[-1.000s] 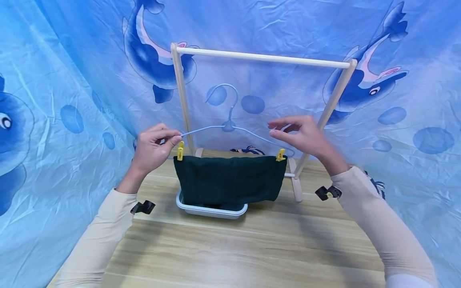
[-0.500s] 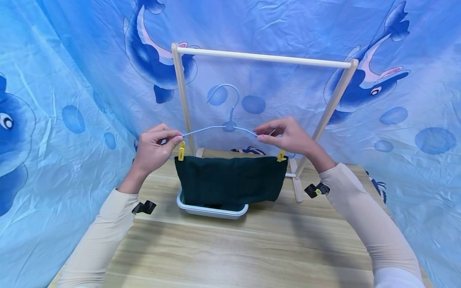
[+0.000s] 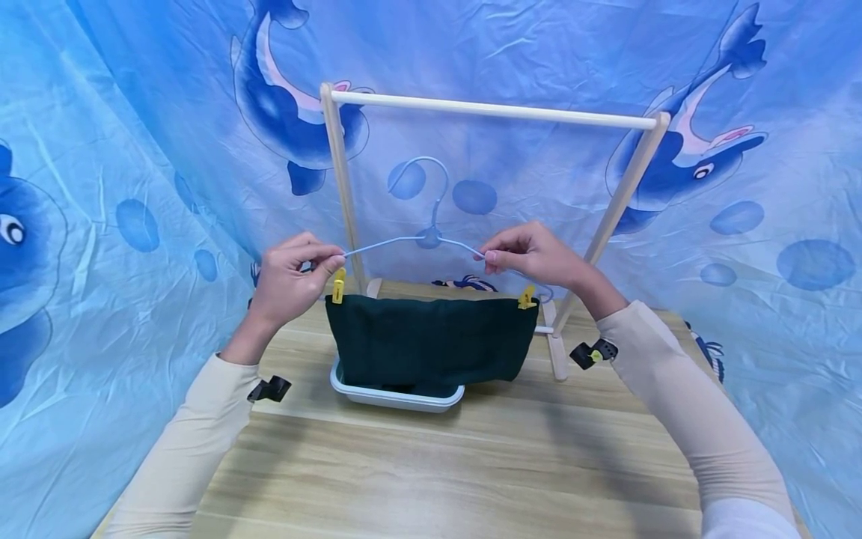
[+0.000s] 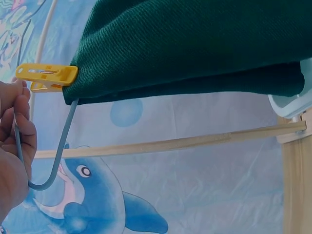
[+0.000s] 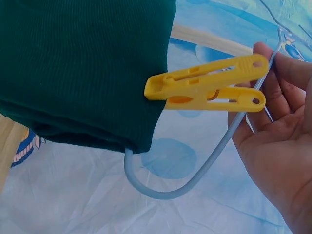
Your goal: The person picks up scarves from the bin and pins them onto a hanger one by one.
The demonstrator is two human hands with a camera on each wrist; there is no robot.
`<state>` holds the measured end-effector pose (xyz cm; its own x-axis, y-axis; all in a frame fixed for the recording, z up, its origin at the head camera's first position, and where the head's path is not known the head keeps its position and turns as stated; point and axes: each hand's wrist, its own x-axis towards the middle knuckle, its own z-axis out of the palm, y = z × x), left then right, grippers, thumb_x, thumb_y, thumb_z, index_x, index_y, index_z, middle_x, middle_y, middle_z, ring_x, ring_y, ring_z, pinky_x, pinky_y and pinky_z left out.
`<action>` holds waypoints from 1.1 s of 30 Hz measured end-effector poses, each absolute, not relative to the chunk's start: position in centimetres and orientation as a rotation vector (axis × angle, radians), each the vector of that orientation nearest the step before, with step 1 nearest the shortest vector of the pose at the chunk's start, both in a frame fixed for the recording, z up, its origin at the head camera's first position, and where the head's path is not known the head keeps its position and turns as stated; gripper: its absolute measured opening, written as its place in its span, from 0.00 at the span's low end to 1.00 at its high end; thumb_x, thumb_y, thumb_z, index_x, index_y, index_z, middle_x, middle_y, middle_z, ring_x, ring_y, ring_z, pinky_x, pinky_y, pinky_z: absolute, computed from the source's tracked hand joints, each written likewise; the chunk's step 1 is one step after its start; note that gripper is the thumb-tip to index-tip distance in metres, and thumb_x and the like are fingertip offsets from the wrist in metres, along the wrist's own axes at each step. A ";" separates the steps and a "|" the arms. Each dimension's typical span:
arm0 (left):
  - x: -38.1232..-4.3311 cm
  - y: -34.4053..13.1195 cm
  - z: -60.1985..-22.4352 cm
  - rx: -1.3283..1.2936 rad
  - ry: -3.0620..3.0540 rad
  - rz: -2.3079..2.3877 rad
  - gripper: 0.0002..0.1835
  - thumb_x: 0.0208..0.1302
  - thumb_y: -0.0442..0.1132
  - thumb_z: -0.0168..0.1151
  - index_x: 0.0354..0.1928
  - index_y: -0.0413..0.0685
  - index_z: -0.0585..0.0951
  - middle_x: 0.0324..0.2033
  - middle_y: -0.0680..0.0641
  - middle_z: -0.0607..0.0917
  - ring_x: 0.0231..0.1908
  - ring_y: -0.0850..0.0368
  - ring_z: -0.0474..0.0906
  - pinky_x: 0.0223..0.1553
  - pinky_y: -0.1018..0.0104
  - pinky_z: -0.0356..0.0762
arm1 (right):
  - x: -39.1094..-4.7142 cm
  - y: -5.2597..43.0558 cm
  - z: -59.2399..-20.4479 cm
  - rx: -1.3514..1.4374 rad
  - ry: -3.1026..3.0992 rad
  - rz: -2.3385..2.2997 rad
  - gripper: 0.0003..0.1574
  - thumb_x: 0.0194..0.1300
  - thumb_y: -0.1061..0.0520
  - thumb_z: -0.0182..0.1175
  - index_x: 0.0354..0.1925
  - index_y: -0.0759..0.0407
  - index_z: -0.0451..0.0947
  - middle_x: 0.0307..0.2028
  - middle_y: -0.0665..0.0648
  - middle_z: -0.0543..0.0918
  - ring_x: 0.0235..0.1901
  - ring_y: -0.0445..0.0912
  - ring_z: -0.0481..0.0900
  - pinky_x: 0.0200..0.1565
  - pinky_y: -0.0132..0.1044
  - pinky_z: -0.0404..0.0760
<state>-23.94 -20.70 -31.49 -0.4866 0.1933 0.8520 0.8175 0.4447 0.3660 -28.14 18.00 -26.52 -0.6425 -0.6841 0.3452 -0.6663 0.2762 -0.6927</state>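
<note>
A light blue wire hanger (image 3: pixel 397 240) is held up with its hook at the top. Dark green cloth (image 3: pixel 431 340) hangs from it, fastened by a yellow clothespin (image 3: pixel 339 287) at the left corner and another yellow clothespin (image 3: pixel 527 297) at the right. My left hand (image 3: pixel 292 277) pinches the hanger's left shoulder, just above the left pin. With thumb and fingers, my right hand (image 3: pixel 532 254) pinches the right shoulder wire. In the right wrist view, the hanger's curved end (image 5: pixel 165 194) loops below the cloth corner, and the left wrist view has a matching bend (image 4: pixel 46 183).
Behind the hanger stands a wooden rack with a white top bar (image 3: pixel 498 109). A white tray (image 3: pixel 397 398) sits on the wooden table (image 3: pixel 431 479) below the cloth, partly hidden by it. Blue dolphin-print curtains (image 3: pixel 135 97) surround the table, and a dark rope tassel (image 3: pixel 471 282) lies behind.
My right hand has moved left from beside the right shoulder wire and now pinches it. The cloth has dipped very slightly. My left hand keeps its pinch.
</note>
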 end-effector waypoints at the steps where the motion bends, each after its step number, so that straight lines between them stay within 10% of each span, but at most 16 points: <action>1: -23.9 -20.7 -31.5 -0.854 -1.941 -1.031 0.04 0.59 0.23 0.72 0.35 0.34 0.90 0.24 0.48 0.81 0.27 0.64 0.71 0.31 0.77 0.68 | -28.2 18.0 -26.5 -1.306 2.475 -1.351 0.13 0.75 0.68 0.55 0.47 0.73 0.85 0.34 0.58 0.88 0.34 0.43 0.83 0.39 0.33 0.82; 11: -24.0 -20.6 -31.2 -0.826 -1.994 -1.007 0.04 0.61 0.27 0.72 0.38 0.37 0.91 0.26 0.49 0.84 0.25 0.62 0.69 0.28 0.75 0.66 | -28.4 18.5 -27.3 -1.280 2.286 -1.532 0.12 0.74 0.68 0.56 0.45 0.77 0.83 0.33 0.50 0.89 0.34 0.42 0.84 0.40 0.35 0.84; 22: -24.7 -20.2 -29.3 -0.866 -2.011 -0.956 0.04 0.63 0.29 0.71 0.38 0.39 0.91 0.26 0.49 0.85 0.25 0.62 0.70 0.28 0.74 0.66 | -28.4 18.8 -27.4 -1.238 2.082 -1.834 0.15 0.75 0.67 0.56 0.42 0.57 0.90 0.30 0.50 0.87 0.31 0.40 0.82 0.40 0.31 0.82; 33: -25.0 -20.7 -28.7 -0.674 -2.169 -1.089 0.12 0.74 0.40 0.61 0.48 0.41 0.88 0.39 0.44 0.90 0.36 0.66 0.81 0.42 0.76 0.75 | -27.3 19.8 -25.8 -1.235 2.155 -1.925 0.15 0.73 0.71 0.55 0.42 0.64 0.89 0.29 0.51 0.86 0.30 0.43 0.81 0.40 0.31 0.83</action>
